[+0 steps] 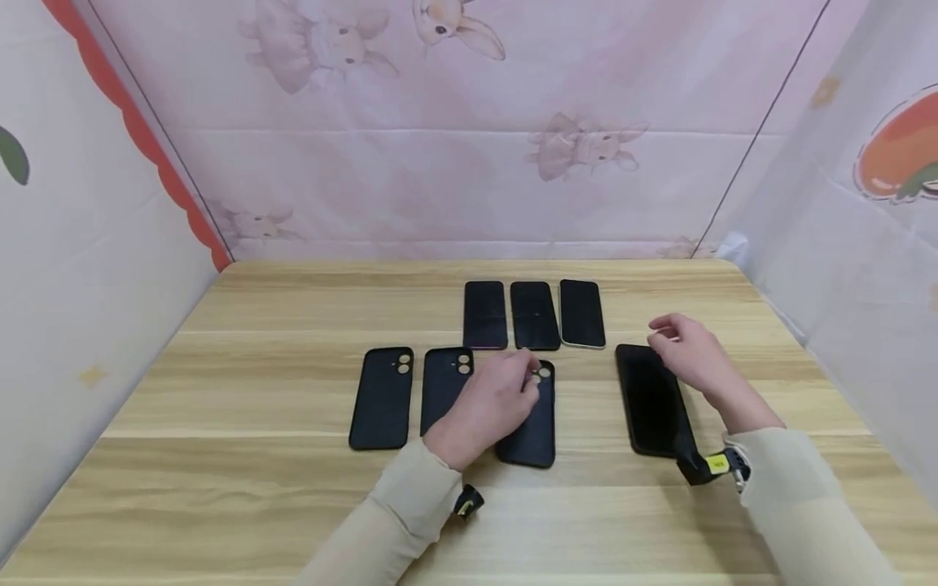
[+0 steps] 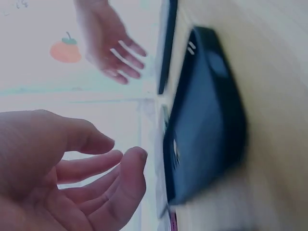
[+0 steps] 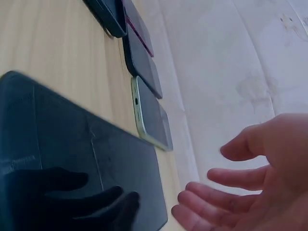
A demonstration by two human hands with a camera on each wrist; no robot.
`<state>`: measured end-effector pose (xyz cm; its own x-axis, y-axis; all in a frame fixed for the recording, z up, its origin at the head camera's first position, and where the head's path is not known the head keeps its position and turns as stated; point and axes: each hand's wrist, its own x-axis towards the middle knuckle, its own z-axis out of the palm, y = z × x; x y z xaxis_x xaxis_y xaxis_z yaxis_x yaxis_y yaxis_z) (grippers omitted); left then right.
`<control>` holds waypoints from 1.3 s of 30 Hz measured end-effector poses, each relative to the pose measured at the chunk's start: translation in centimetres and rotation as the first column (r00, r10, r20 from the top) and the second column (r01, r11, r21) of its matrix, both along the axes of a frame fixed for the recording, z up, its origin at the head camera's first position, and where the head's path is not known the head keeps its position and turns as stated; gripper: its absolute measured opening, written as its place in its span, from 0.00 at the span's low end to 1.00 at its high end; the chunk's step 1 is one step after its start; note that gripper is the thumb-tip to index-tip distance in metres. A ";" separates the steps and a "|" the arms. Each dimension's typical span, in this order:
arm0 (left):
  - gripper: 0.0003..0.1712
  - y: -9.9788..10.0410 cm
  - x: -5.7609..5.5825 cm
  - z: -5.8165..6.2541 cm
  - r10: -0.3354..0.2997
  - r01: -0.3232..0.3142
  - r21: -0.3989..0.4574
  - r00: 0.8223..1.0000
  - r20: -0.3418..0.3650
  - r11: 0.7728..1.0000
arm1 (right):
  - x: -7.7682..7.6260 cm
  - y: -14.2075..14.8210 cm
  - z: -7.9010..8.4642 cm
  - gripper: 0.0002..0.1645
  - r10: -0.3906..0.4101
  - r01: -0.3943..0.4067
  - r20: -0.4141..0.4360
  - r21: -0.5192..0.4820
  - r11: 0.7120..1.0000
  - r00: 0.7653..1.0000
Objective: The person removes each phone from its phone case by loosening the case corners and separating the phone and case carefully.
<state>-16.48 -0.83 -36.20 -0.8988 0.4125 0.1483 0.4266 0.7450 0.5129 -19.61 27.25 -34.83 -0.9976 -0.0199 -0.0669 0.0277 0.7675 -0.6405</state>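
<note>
In the head view my left hand (image 1: 489,400) is over the right-hand black phone case (image 1: 529,441), partly covering it. The left wrist view shows this hand (image 2: 96,173) with loosely bent fingers and nothing between them, beside the hollow case (image 2: 207,110). My right hand (image 1: 689,352) hovers over the top right corner of a larger black phone (image 1: 650,407) lying screen up. Seen from the right wrist, its fingers (image 3: 207,199) are spread and empty, and the glossy screen (image 3: 120,159) mirrors them.
Two more black phone cases, one at far left (image 1: 381,399) and one in the middle (image 1: 441,391), lie in the row. Behind them three dark-screened phones (image 1: 485,316) lie side by side. Printed fabric walls (image 1: 410,187) enclose the wooden table (image 1: 242,505).
</note>
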 end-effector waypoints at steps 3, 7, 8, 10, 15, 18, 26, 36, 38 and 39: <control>0.14 1.7 -0.3 0.1 -0.040 0.037 0.043 0.998 0.050 0.998 | 1.0 0.7 -0.6 0.28 -0.007 0.006 0.025 0.041 0.999 1.000; 0.21 4.3 -0.8 0.3 -0.050 0.020 0.117 0.965 0.258 0.993 | 1.8 1.0 -1.4 0.30 -0.018 0.014 0.035 0.100 0.995 0.999; 0.23 5.0 -0.9 0.3 -0.048 0.006 0.136 0.948 0.314 0.991 | 1.9 1.0 -1.5 0.30 -0.019 0.015 0.033 0.120 0.993 0.999; 0.27 6.3 -1.1 0.1 -0.048 -0.021 0.165 0.912 0.407 0.986 | 2.1 1.0 -1.7 0.32 -0.026 0.020 0.037 0.151 0.988 0.999; 0.31 8.8 -1.3 -0.4 -0.075 -0.041 0.217 0.861 0.503 0.975 | 2.3 1.2 -2.0 0.34 -0.049 0.033 0.087 0.179 0.983 0.995; 0.32 9.8 -1.3 -0.7 -0.074 -0.064 0.243 0.852 0.519 0.968 | 2.5 1.4 -2.3 0.31 -0.049 0.026 0.106 0.206 0.978 0.993; 0.22 11.4 -1.6 -0.8 0.019 -0.151 0.217 0.857 0.515 0.964 | 2.9 1.4 -2.9 0.22 -0.045 0.015 0.170 0.173 0.985 0.984; 0.20 11.9 -1.9 -1.7 0.039 -0.271 0.317 0.812 0.583 0.909 | 3.1 1.1 -2.8 0.21 -0.055 0.038 0.216 0.084 0.996 0.975; 0.14 11.9 -1.9 -1.9 0.016 -0.276 0.352 0.807 0.590 0.894 | 3.2 1.0 -2.8 0.21 -0.053 0.044 0.223 0.045 0.998 0.973; 0.11 12.0 -2.0 -2.1 0.002 -0.275 0.371 0.806 0.592 0.887 | 3.3 0.9 -2.8 0.22 -0.052 0.049 0.234 0.018 0.999 0.971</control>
